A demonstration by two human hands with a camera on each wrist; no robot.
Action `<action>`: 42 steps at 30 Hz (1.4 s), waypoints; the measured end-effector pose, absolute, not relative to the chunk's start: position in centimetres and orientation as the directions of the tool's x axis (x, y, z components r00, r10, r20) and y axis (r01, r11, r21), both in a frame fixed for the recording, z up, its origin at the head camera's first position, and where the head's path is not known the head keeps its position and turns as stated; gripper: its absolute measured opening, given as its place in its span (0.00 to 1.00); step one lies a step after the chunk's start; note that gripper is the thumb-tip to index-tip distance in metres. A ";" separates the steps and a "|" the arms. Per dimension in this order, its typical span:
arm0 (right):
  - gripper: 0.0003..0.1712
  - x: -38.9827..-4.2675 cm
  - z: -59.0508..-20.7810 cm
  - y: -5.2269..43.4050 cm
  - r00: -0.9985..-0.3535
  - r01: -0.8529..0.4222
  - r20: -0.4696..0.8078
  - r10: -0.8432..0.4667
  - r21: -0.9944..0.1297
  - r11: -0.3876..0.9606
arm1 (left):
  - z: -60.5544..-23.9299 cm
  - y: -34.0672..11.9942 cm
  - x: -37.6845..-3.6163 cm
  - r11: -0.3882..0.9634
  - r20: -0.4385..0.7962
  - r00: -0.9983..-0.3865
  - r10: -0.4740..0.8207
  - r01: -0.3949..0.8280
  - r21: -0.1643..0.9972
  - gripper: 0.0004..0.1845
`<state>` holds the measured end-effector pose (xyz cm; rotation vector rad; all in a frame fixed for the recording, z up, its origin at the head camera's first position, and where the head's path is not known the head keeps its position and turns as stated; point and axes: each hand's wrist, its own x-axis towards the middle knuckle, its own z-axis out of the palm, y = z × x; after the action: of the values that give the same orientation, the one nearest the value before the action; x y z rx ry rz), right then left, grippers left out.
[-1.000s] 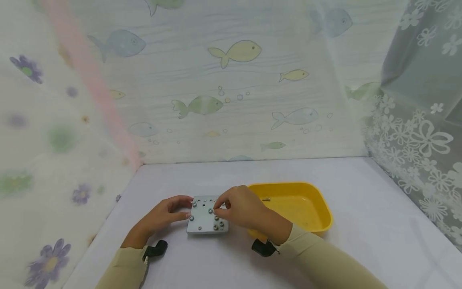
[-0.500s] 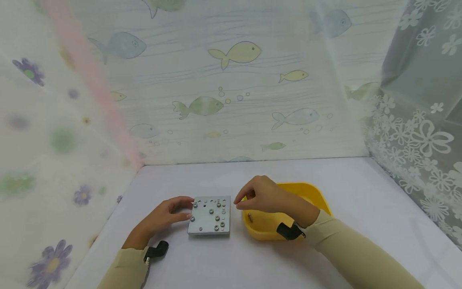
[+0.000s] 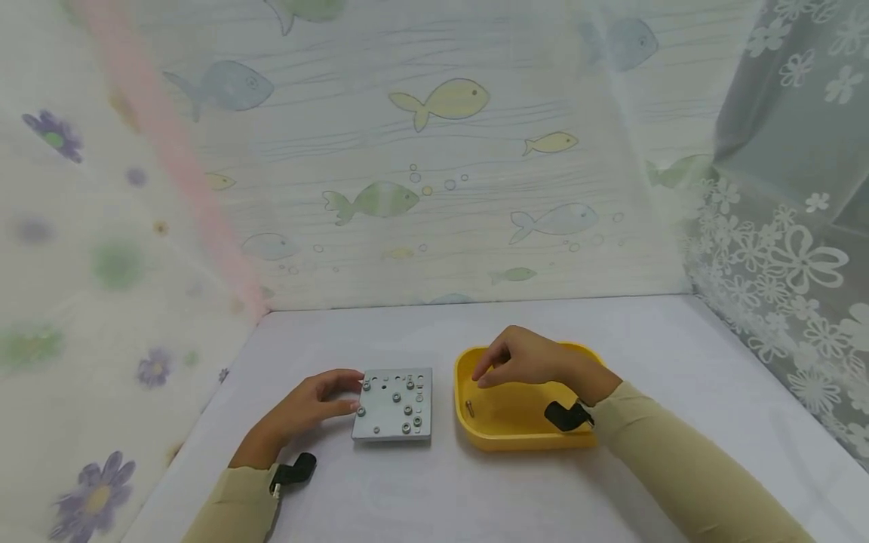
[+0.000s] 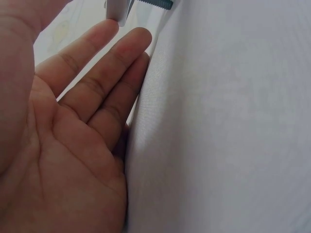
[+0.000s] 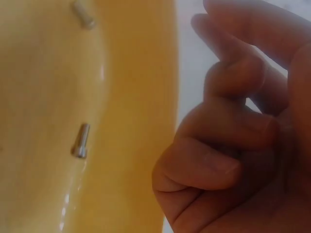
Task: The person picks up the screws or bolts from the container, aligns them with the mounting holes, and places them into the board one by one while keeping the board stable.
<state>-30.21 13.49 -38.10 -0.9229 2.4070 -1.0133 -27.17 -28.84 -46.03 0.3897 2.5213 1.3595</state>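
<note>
Screw (image 3: 469,408) lies at the left end of the tray (image 3: 529,443), long axis roughly toward me, on my side of the nearer right hand (image 3: 532,360), its thumb and forefinger slightly parted, visibly holding nothing (my left hand (image 3: 308,403) touches the plate (image 3: 385,414)).

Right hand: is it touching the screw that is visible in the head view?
Apart: the head view shows bare yellow tray between the right hand and the screw.

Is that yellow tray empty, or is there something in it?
Not empty: the right wrist view shows a small metal screw lying in the yellow tray, plus a second, blurrier piece.
</note>
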 end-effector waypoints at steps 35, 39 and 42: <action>0.09 -31.4 -42.1 10.0 -0.721 -0.434 -0.247 -0.648 -0.567 0.700 | -46.1 -28.8 -27.2 0.527 -0.097 -0.933 0.347 0.108 0.843 0.31; 0.09 -31.3 -41.9 10.1 -0.735 -0.392 -0.281 -0.617 -0.566 0.725 | -46.0 -28.7 -27.1 0.528 -0.098 -0.932 0.348 0.108 0.842 0.30; 0.07 -31.2 -41.8 10.2 -0.732 -0.386 -0.295 -0.614 -0.564 0.730 | -46.1 -28.8 -27.1 0.524 -0.096 -0.932 0.348 0.109 0.845 0.30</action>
<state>-31.21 10.22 -41.80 -0.7618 2.4626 -0.6569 -27.09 -28.76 -46.10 0.3850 2.5123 1.3660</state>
